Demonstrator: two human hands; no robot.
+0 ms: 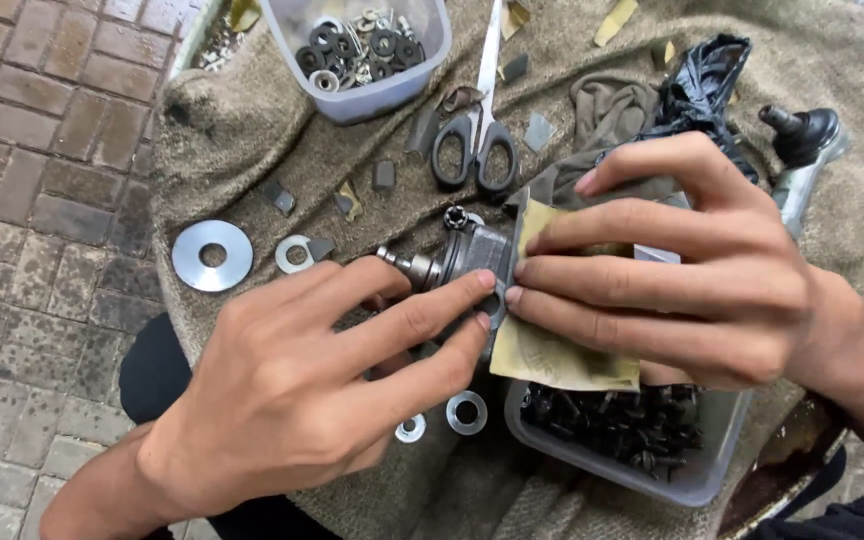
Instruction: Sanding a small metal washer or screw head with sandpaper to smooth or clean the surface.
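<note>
Over the cloth-covered tabletop, the left hand has its fingers closed on a small metal part while the right hand presses sandpaper against it; loosening either hold could drop the part among the washers.

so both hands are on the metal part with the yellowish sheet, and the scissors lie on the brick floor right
Not quite. The head view shows the scissors lying on the brown cloth, above the hands, not on the brick floor. The rest holds: the left hand and right hand both grip the metal part with the yellowish sheet.
</note>
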